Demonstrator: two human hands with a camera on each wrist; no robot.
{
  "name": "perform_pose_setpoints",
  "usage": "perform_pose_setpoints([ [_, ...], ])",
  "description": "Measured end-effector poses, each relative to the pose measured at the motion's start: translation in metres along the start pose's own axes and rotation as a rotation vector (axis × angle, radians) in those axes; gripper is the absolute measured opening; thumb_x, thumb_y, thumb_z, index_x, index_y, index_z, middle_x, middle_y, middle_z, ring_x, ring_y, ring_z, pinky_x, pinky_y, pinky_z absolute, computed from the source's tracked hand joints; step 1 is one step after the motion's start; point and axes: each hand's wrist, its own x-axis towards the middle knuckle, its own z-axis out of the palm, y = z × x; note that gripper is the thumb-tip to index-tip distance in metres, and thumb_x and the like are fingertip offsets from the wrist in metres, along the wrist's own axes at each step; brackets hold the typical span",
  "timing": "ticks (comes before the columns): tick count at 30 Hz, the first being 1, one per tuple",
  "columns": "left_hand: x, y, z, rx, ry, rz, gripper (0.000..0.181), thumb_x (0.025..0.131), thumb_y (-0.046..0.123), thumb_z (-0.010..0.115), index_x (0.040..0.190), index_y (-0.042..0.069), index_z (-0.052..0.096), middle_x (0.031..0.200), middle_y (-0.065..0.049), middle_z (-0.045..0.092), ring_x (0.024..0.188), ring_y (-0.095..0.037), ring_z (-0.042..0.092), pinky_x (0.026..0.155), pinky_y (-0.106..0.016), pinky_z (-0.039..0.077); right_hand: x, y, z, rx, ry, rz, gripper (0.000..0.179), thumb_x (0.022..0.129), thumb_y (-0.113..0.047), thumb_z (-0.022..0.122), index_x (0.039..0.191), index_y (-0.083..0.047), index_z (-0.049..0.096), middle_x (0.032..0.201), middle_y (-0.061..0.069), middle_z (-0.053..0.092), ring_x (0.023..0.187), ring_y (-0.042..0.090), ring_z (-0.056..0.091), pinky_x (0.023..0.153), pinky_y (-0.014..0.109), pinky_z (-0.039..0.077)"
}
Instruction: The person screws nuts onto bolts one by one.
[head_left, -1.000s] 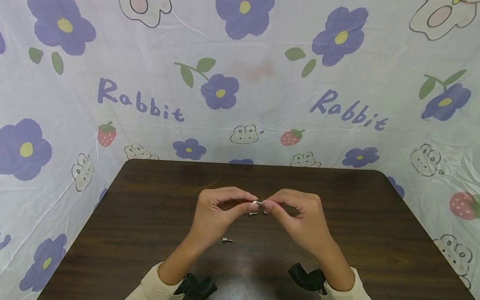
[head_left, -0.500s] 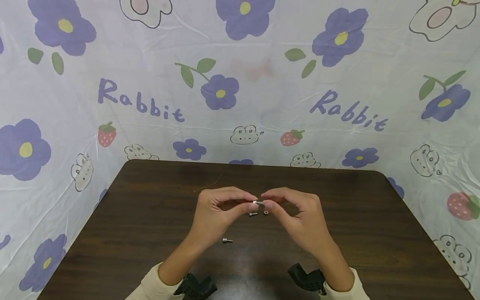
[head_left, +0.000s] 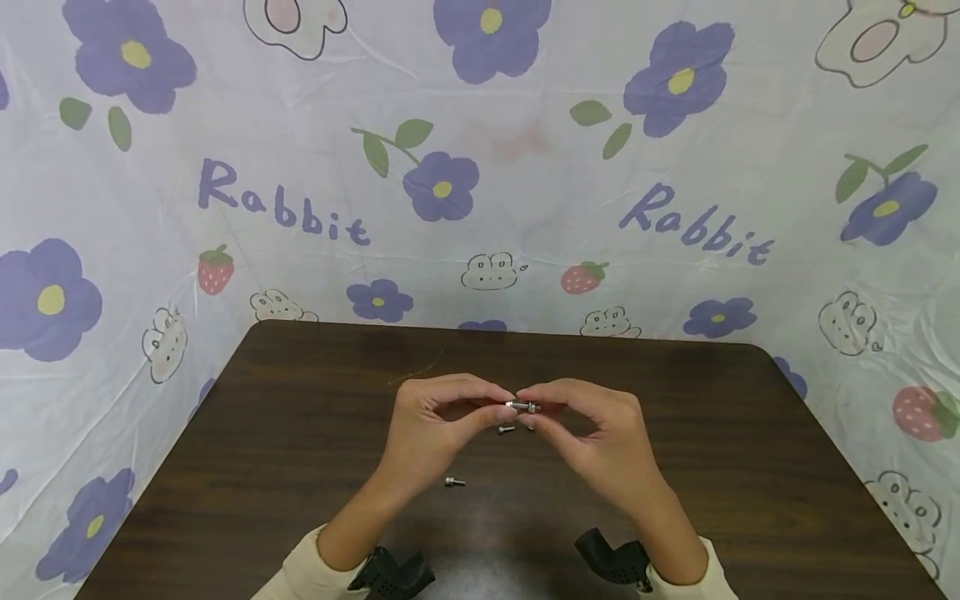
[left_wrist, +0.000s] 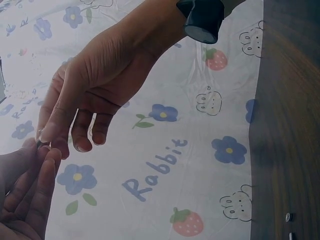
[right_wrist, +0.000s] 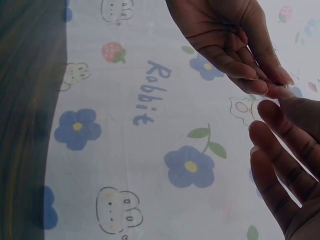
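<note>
In the head view, my left hand [head_left: 438, 412] pinches the head end of a small silver bolt [head_left: 517, 405] between thumb and forefinger. A nut [head_left: 533, 407] shows on its shank toward the right end. The thumb and forefinger of my right hand [head_left: 592, 417] close in from below and above at that nut, fingertips right at the shank. The bolt lies about level, raised over the dark table. In both wrist views the fingertips of the two hands meet and mostly hide the bolt. The other fingers of my right hand [right_wrist: 285, 165] are spread loosely in the right wrist view.
On the dark brown table [head_left: 300, 467], a bolt [head_left: 454, 482] lies in front of the hands. Under the fingertips are another small bolt [head_left: 507, 429] and a nut [head_left: 531, 428], partly covered. A flowered cloth [head_left: 300, 100] hangs behind the table.
My right thumb and forefinger first pinch the bolt's right end, then part, and now sit around the shank with a nut visible there. My left hand keeps its grip, nearly unmoved.
</note>
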Motion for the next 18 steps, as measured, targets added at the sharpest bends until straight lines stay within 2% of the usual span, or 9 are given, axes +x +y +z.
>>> perform_pose_setpoints([
  [8,-0.0007,-0.0012,-0.0001,-0.016,-0.012,0.012,0.014,0.084,-0.006,0.079,0.097,0.0,0.078,0.089,-0.01,0.076,0.078,-0.022,0.074,0.067,-0.04,0.063,0.0001,0.0017,0.0016,0.01,-0.004,-0.002,0.029,0.081,0.007,0.081,0.105,-0.008,0.077,0.095,0.004,0.076,0.082,0.015,0.072,0.075,0.022,0.059],
  [13,-0.0007,-0.0023,0.0002,-0.026,-0.02,0.02,0.014,0.083,-0.007,0.079,0.096,-0.001,0.078,0.089,-0.01,0.076,0.077,-0.023,0.073,0.067,-0.039,0.063,-0.0009,0.0029,0.0018,0.006,-0.016,0.034,0.017,0.087,0.002,0.077,0.096,-0.012,0.077,0.089,-0.001,0.075,0.079,0.012,0.071,0.072,0.022,0.058],
  [18,-0.0018,-0.0026,0.0013,-0.022,-0.025,0.008,0.013,0.084,-0.006,0.079,0.096,0.001,0.078,0.089,-0.009,0.076,0.075,-0.021,0.072,0.065,-0.038,0.063,-0.0033,0.004,0.0028,0.01,-0.021,0.067,0.022,0.091,0.004,0.071,0.084,-0.016,0.075,0.077,-0.003,0.071,0.071,0.009,0.068,0.066,0.022,0.056],
])
